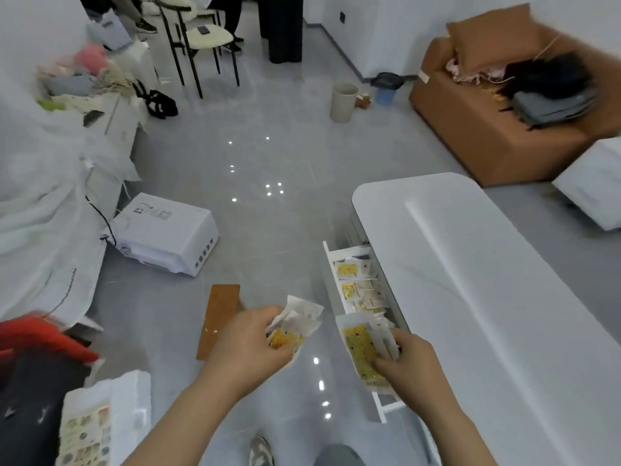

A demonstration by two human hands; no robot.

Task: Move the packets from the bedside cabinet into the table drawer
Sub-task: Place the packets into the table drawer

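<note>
Left grip [248,344] is clamped on a bundle of packets [295,326] above open floor [268,230], just left of the pulled-out drawer [331,274]. Right grip [410,368] pinches a yellow packet [361,348] over the drawer's near end. Loose packets [356,290] lie inside, beside the counter [470,280] edge.

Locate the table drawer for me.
Head view, lower right: the table drawer stands open on the left edge of the white table, by the right hand.

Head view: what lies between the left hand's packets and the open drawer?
Between the packets in the left hand and the drawer, only a strip of bare floor, in the head view. The right hand holds another packet over the drawer's near end.
</note>
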